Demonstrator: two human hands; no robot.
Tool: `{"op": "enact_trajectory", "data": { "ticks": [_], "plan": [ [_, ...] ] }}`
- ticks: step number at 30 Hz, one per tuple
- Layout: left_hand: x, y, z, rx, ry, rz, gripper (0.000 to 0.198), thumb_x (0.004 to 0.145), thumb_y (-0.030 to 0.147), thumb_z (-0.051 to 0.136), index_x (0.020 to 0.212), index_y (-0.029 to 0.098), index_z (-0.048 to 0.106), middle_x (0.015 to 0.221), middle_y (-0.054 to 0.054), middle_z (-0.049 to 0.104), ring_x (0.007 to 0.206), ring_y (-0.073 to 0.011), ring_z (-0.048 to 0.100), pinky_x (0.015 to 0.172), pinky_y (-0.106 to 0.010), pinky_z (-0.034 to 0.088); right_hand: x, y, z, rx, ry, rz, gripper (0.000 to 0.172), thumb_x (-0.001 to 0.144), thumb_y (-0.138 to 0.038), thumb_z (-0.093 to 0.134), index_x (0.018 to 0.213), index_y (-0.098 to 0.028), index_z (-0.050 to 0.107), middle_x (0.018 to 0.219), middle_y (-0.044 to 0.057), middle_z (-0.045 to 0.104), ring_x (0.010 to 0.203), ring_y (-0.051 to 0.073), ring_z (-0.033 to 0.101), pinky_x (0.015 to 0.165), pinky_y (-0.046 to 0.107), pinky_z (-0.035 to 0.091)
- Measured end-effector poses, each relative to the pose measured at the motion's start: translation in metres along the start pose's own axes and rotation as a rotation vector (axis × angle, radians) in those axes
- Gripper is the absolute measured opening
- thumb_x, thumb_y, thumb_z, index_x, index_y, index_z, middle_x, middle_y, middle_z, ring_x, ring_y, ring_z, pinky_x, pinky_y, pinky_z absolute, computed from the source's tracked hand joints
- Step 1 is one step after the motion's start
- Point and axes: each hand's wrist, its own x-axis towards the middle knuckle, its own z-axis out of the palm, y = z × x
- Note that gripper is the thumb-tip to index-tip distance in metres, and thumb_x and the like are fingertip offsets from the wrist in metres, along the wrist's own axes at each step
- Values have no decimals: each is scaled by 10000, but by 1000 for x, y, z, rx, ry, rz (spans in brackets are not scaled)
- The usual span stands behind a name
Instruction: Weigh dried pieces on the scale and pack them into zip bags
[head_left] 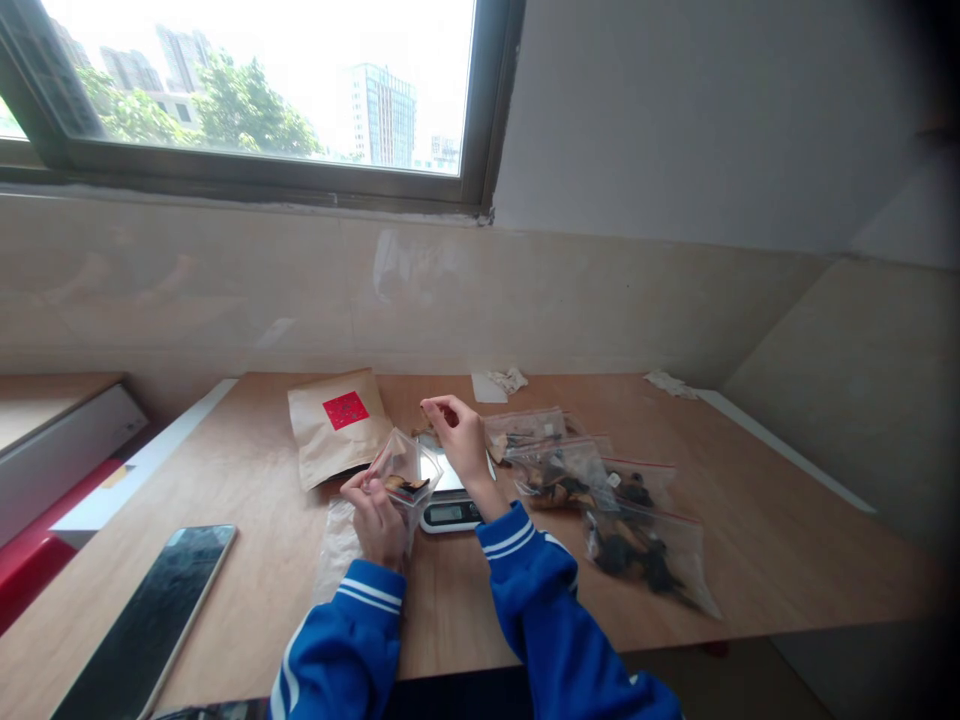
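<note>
My left hand (379, 520) is closed on a clear zip bag (409, 465) that holds some dried brown slices (405, 486). The bag's upper part stands over the left side of a white digital scale (450, 514) with a shiny round plate. Above the back of the scale is my right hand (457, 432), its thumb and fingertips pinched together; whatever they hold is too small to name. Another clear bag (337, 550) lies flat on the table under and left of my left hand.
A brown paper bag (341, 425) with a red label lies behind my left hand. Several zip bags of dark dried pieces (649, 560) lie to the right. A large phone (150, 620) is at the left, crumpled tissue (508, 380) at the back by the wall (600, 310).
</note>
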Motion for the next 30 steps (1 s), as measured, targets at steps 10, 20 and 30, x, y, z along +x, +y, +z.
{"op": "enact_trajectory", "data": {
  "ticks": [10, 20, 30],
  "plan": [
    [0, 10, -1, 61, 44, -72, 321, 913, 471, 318, 1028, 188, 419, 833, -64, 618, 724, -204, 613, 657, -357, 470, -10, -15, 14, 80, -244, -20, 289, 857, -451, 539, 904, -197, 669, 841, 16, 683, 702, 132, 612, 660, 231, 481],
    [0, 12, -1, 32, 52, -57, 310, 911, 454, 328, 1020, 183, 432, 840, -69, 610, 730, -213, 610, 660, -376, 474, -20, -16, 2, 12, -323, -57, 221, 887, -313, 490, 981, -207, 660, 944, 31, 656, 810, 135, 615, 714, 239, 490],
    [2, 13, 0, -52, 58, -43, 393, 911, 501, 292, 1044, 148, 401, 968, -166, 614, 859, -263, 630, 764, -439, 486, -86, 3, -7, -92, 49, 161, 370, 861, -403, 522, 1169, -198, 504, 1140, 114, 555, 960, 216, 559, 833, 362, 493]
  ]
}}
